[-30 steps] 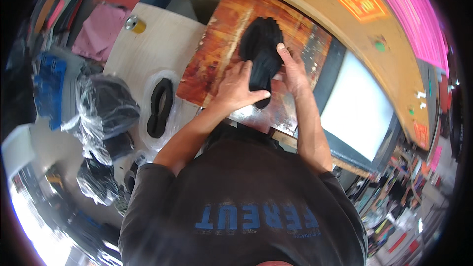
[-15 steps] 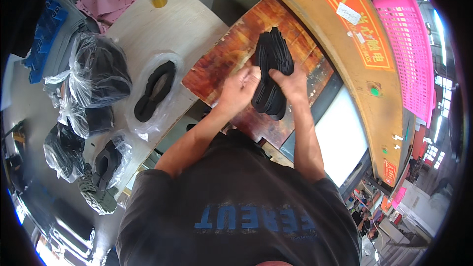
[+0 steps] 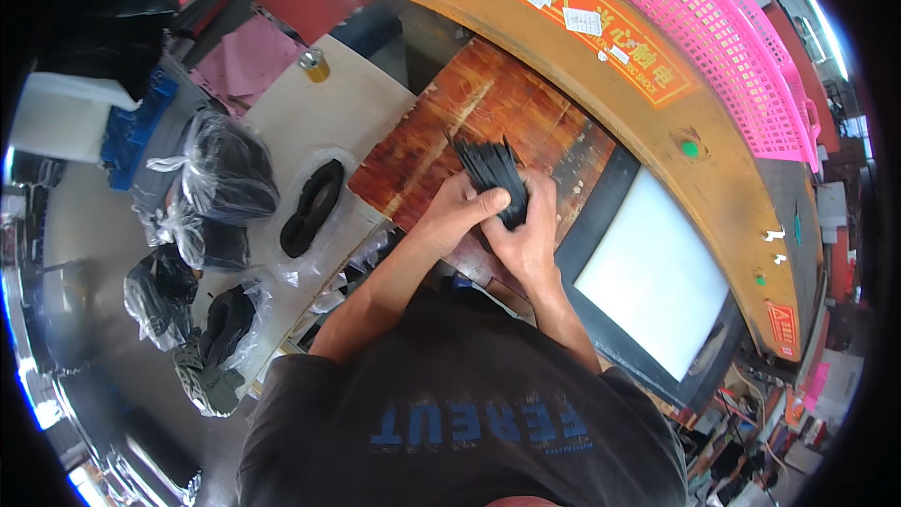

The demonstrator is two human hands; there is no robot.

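Note:
A thick stack of thin black cut pieces (image 3: 490,165) is gripped between my two hands, its upper ends fanned out a little. My left hand (image 3: 460,212) wraps its left side, with the thumb laid across the front. On the right side, my right hand (image 3: 529,227) closes round the same stack, thumb toward the middle. The lower part of the stack is mostly hidden by the fingers. Beneath lies a red-brown, streaked board (image 3: 413,169). Left of it, a black looped bundle (image 3: 312,208) rests on clear plastic on a pale table (image 3: 361,84).
Black bundles in clear plastic bags (image 3: 225,164) stand along the left. A gold tin (image 3: 314,66) sits at the pale table's far end. An orange-brown machine beam (image 3: 723,131) curves past on the right, with a pink basket (image 3: 713,28) behind it and a white slab (image 3: 652,272) nearer me.
The stack has been drawn nearer to me and tilted, its far ends now spread. Both hands have closed in round it, and the view has shifted.

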